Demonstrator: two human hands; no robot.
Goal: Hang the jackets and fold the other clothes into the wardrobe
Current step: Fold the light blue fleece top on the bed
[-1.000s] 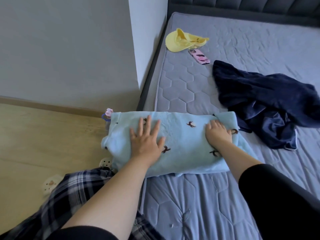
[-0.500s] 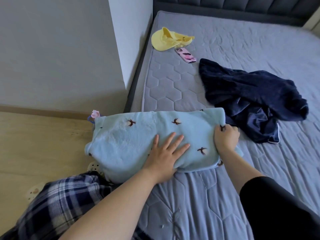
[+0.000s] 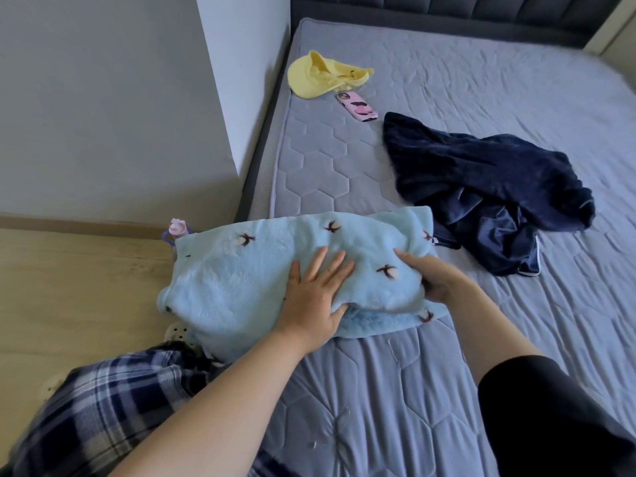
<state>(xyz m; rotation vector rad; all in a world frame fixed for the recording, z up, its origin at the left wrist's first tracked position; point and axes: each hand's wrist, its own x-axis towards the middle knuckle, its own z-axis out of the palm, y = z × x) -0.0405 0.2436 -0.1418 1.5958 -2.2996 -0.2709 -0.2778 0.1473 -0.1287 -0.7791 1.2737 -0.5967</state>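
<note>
The light blue fleece garment (image 3: 275,270) lies at the left edge of the bed (image 3: 395,390). The left hand (image 3: 315,301) presses flat on it, fingers spread. The right hand (image 3: 435,280) grips its right part, fingers curled under the fabric. A dark blue garment (image 3: 481,180) lies just beside.

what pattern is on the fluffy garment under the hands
Light blue fluffy garment with small dark brown bird-like motifs; it shows best in the head view.
</note>
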